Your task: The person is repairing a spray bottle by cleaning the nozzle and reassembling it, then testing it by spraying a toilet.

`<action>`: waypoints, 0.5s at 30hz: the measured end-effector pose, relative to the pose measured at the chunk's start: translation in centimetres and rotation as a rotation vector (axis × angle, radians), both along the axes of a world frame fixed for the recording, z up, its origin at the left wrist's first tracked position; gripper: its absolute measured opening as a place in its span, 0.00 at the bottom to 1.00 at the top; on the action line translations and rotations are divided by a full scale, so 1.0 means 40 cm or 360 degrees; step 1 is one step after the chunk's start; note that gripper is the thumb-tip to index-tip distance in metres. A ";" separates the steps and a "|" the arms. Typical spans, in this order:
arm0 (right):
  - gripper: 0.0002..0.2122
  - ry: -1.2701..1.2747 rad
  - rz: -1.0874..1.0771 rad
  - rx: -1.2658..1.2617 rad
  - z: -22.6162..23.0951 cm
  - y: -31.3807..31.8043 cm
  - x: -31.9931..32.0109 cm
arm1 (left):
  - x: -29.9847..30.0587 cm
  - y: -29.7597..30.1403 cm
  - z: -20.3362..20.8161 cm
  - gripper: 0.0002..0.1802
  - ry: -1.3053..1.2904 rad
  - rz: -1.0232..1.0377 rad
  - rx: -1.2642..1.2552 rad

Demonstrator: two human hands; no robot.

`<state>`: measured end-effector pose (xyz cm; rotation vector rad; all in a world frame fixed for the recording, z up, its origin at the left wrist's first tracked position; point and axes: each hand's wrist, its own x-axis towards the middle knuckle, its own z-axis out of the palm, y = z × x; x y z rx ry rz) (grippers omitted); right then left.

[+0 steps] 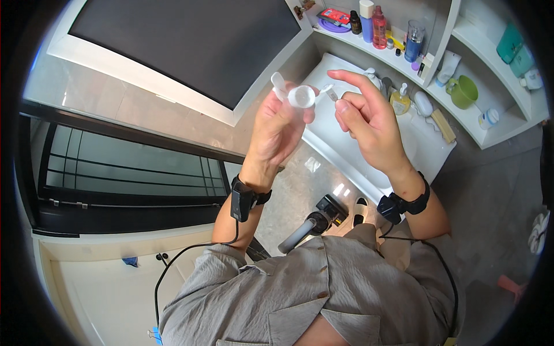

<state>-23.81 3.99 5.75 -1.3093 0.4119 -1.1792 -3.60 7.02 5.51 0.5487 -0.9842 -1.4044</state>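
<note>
My left hand [273,130], raised above the sink's left side, is closed around a small clear round container [302,97]. Its whitish round mouth faces up. A white, rounded flat piece [278,82] sticks up beside it from the same fingers; whether the two are joined I cannot tell. My right hand [372,124] is just to the right, thumb and fingers pinching a small clear piece with a white end [329,92]. Its index finger stretches out above that piece. The piece is close to the container but apart from it. Both wrists wear black strapped devices.
Below my hands is a white sink [346,155], with a yellow pump bottle [400,99] on its far rim. Shelves behind carry several bottles and a green mug [461,92]. An open cabinet door with a dark panel [190,46] juts out at the upper left. A vacuum-like device [329,210] stands by my feet.
</note>
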 end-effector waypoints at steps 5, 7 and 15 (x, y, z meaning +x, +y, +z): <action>0.13 0.0074 0.0124 0.0176 0.025 -0.003 0.000 | 0.013 -0.008 -0.016 0.22 0.0027 0.0048 -0.0001; 0.13 0.0098 0.0125 0.0215 0.029 -0.005 0.003 | 0.007 -0.010 -0.012 0.23 0.0049 0.0075 0.0028; 0.12 0.0125 0.0140 0.0300 0.045 0.000 0.017 | -0.002 -0.004 0.001 0.24 0.0065 0.0117 0.0043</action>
